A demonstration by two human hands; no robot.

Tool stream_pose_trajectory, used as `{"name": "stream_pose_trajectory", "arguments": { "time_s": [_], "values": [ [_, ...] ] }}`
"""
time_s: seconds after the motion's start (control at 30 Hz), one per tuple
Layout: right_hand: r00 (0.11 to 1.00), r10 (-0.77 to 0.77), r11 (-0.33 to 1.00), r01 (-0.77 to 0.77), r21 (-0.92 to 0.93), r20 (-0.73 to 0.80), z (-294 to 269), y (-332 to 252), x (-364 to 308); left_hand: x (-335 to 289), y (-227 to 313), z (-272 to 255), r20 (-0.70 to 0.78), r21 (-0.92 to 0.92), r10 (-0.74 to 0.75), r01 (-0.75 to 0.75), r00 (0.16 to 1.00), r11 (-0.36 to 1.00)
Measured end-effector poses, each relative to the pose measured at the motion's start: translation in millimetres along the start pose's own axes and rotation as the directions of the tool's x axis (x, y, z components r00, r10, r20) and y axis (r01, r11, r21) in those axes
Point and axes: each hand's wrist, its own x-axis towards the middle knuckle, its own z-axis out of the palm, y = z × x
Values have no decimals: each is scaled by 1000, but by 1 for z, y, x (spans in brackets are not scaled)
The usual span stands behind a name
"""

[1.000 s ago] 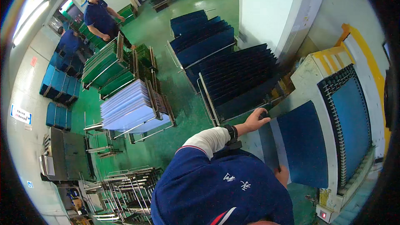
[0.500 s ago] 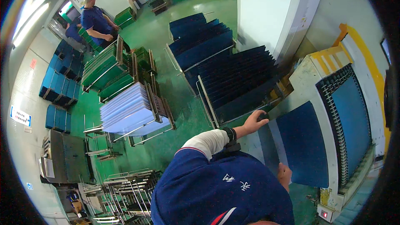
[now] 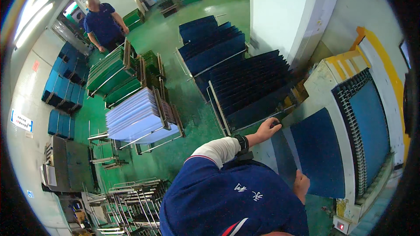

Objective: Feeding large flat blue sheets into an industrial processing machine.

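Observation:
A dark blue flat panel (image 3: 318,153) lies on the light bed of the machine at my right. Beside it, nearer my body, runs a narrower grey-blue strip (image 3: 283,155) with a pale band between the two. My left hand (image 3: 266,131) is at the far end of that strip, thumb and fingers curled together around something dark I cannot make out. At the near end, my right hand (image 3: 301,184) has its fingers closed at the dark blue panel's edge. My left wrist wears a black band.
Rollers (image 3: 355,133) line the machine's opening, with a blue sheet (image 3: 369,131) beyond. Racks of dark panels (image 3: 251,87) stand ahead; racks of white sheets (image 3: 133,120) and green panels (image 3: 107,72) stand left. Empty metal racks (image 3: 127,201) are lower left. A co-worker (image 3: 105,24) stands far left.
The co-worker at the far left has turned and swung their arms apart. My right hand has shifted slightly to the right; my left hand stays almost where it was.

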Motion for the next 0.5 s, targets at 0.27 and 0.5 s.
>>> {"name": "stream_pose_trajectory", "arguments": {
  "time_s": [0.27,0.5],
  "values": [
    [992,-125,986,127,110,-32,-7,5,5,-1,1,5,-18,98,51,-49,999,994],
    [987,-137,980,124,153,82,-2,10,5,-1,6,8,0,9,17,-17,1000,1000]
  ]
}}
